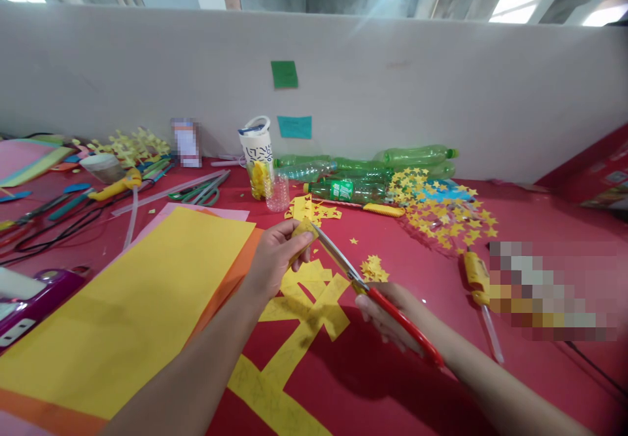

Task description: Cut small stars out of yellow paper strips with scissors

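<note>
Pinched between the thumb and fingers of my left hand point(280, 253) is a small piece of yellow paper point(306, 228). My right hand point(387, 315) grips red-handled scissors point(402, 321), whose blade tips reach the edge of that piece. Whether the blades are parted is hard to make out. Beneath both hands lie yellow paper strips point(299, 338) with pencil marks, crossing one another. A small heap of cut yellow stars point(373, 269) sits just beyond my right hand, and one loose star point(354, 241) lies near the blades.
Large yellow sheets point(147, 298) cover the left side. Green plastic bottles point(363, 190), a white patterned cup point(257, 145) and a yellow cutter point(383, 210) stand or lie along the back. Many stars point(441, 217) spread at right, near a yellow glue gun point(475, 275). Green-handled scissors point(209, 194) lie back left.
</note>
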The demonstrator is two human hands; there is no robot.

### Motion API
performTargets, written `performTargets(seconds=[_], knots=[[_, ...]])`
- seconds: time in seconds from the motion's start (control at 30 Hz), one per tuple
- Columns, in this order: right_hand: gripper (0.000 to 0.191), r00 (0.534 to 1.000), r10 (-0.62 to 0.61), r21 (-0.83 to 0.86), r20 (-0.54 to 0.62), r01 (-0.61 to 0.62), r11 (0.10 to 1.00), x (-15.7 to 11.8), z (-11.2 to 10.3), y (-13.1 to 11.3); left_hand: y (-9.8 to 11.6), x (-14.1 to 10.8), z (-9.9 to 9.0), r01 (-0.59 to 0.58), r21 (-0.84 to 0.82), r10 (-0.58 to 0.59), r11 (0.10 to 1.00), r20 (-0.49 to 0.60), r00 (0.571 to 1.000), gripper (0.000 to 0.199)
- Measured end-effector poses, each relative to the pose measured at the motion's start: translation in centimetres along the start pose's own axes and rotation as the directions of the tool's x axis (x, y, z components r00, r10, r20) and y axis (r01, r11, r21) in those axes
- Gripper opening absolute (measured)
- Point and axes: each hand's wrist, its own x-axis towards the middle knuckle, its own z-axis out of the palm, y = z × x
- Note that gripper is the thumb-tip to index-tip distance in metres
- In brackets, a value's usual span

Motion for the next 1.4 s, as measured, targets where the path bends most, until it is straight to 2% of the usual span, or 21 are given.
performTargets(seconds=[0.37, 0.57, 0.97, 1.13, 1.27, 1.4], knots=[[0.046, 0.999, 0.03, -0.04, 0.015, -0.029, 0.999, 0.2, -0.2, 0.0, 0.2, 0.3, -0.6, 0.016, 0.06, -0.017, 0.998, 0.024, 1.0, 0.013], [0.042, 0.993, 0.047, -0.004, 0.109, -0.047, 0.999, 0.1, -0.6, -1.1, 0.5, 0.2, -0.7, 0.035, 0.062, -0.037, 0.997, 0.035, 0.999, 0.014], [0.041, 0.996, 0.041, 0.07, 0.083, -0.047, 0.996, 0.2, -0.4, -0.9, 0.6, -0.2, 0.2, -0.001, 0.002, 0.0, 1.0, 0.085, 0.996, 0.02], [0.044, 0.998, 0.007, 0.037, 0.055, -0.009, 0.999, 0.1, 0.0, -1.1, 0.8, -0.4, 0.6, -0.049, 0.093, 0.043, 0.994, 0.06, 0.997, 0.024], [0.045, 0.999, -0.016, 0.033, 0.028, 0.015, 0.999, 0.0, 0.5, -1.0, 0.5, -0.6, 0.8, -0.062, 0.192, 0.069, 0.979, -0.028, 0.997, 0.026], [0.045, 1.0, -0.008, 0.026, 0.004, 0.008, 1.0, -0.1, 0.8, -0.9, 0.4, -0.6, 0.9, -0.063, 0.193, 0.071, 0.979, -0.034, 0.997, 0.026]])
